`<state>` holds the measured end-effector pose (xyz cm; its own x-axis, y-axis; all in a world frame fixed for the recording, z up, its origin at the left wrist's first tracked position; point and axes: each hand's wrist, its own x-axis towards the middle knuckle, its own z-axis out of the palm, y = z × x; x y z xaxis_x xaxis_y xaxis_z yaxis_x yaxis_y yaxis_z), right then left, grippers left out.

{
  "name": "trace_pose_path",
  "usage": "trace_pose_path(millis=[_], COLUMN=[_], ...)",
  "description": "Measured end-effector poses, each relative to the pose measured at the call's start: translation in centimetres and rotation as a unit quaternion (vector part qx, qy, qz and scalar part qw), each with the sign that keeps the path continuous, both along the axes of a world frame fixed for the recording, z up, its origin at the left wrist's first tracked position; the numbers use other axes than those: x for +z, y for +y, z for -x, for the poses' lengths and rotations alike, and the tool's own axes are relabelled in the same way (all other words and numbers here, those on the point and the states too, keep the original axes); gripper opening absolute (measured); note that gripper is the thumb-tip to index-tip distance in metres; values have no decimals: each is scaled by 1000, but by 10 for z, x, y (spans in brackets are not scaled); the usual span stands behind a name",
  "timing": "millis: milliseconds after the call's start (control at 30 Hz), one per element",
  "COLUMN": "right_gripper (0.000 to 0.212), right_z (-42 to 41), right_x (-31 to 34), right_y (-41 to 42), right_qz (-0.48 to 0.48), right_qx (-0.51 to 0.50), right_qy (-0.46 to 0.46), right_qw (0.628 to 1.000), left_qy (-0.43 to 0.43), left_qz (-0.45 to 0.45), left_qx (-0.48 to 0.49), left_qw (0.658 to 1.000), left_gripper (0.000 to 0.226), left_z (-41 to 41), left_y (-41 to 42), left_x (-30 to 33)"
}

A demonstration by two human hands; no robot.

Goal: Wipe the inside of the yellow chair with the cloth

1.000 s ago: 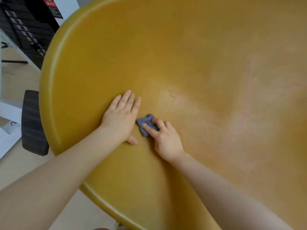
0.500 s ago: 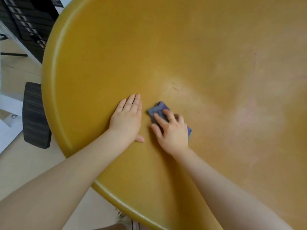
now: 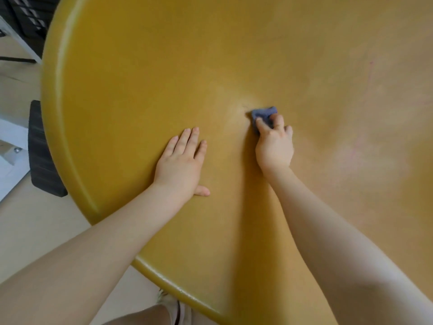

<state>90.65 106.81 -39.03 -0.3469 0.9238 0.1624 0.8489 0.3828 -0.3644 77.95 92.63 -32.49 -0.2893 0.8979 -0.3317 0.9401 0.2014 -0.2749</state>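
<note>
The yellow chair [image 3: 145, 73] fills most of the view as a wide curved shell with a rounded rim on the left and bottom. My right hand [image 3: 274, 144] presses a small blue-grey cloth [image 3: 264, 113] against the inner surface near the middle, fingers curled over it so only its far edge shows. My left hand [image 3: 181, 164] lies flat on the shell to the left of it, palm down, fingers spread, holding nothing. A pale worn patch with faint pink marks lies to the right of the cloth.
A black ribbed object [image 3: 41, 148] stands on the beige floor just left of the chair's rim. A dark slatted unit [image 3: 25, 17] is at the top left. My leg and shoe [image 3: 168, 306] show below the chair's front edge.
My right hand has slid the cloth up and to the right across the shell, away from my left hand. The left hand stays flat in the same spot.
</note>
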Motion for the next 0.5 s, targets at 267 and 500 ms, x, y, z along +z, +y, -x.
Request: trace_pose_path(millis=[267,500], right_gripper=[46,43], right_z=[-36,-52], right_x=[-12,-11], right_y=[-117,-14], right_qz=[14,-20], right_qx=[216,114], right_qy=[7,-69], right_qw=[976,991], left_qy=[-12,-1], left_qz=[-2,3], left_qx=[20,16], left_qw=[1000,1000], left_gripper=[111,106], left_z=[-11,-9], left_y=[3,3], left_x=[3,-4])
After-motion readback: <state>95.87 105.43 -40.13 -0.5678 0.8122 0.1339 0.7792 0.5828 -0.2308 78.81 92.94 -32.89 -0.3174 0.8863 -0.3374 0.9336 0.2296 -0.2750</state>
